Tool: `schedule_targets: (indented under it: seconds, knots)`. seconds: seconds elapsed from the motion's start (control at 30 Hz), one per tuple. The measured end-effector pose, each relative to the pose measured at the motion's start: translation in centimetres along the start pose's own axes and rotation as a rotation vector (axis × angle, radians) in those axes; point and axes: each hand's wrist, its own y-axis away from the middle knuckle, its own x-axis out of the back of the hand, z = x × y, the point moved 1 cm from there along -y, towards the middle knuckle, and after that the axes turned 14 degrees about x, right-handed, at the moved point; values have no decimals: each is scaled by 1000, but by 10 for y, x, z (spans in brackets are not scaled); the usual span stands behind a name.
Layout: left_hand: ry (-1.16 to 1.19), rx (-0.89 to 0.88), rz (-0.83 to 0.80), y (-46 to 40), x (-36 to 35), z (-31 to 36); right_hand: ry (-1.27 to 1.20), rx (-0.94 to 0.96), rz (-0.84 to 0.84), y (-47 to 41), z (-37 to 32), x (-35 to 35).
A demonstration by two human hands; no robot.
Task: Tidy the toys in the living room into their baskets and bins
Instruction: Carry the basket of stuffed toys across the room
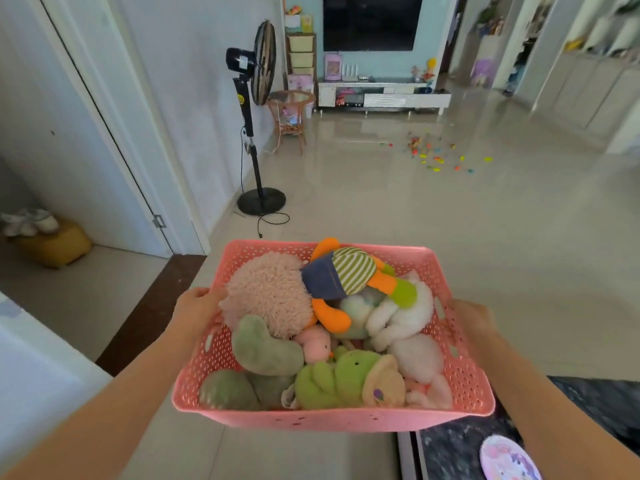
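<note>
I carry a pink perforated basket [464,382] in front of me, above the floor. My left hand [195,306] grips its left rim and my right hand [472,320] grips its right rim. The basket is full of plush toys: a fluffy pink one [266,292], an orange doll in a green striped top [346,271], a white one [401,317], a green one [332,379] and others. Small colourful toys [436,155] lie scattered on the floor far ahead on the right.
A black standing fan [254,109] with its cord is ahead on the left, a wicker side table [291,105] behind it. A white TV stand [381,95] lines the far wall. A white door [97,150] stands left. A dark table edge with a pink round thing [509,459] is at lower right.
</note>
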Motion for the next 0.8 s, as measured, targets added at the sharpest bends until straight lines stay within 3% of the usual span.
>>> schedule_targets:
  seconds: [0.5,0.8]
  knots:
    - [40,51,-64,-171,-192,166,-158,-80,56,-298,-55,-30]
    - [-3,2,-30,-296,-292,277,-100,-92,92,-467,-99,-65]
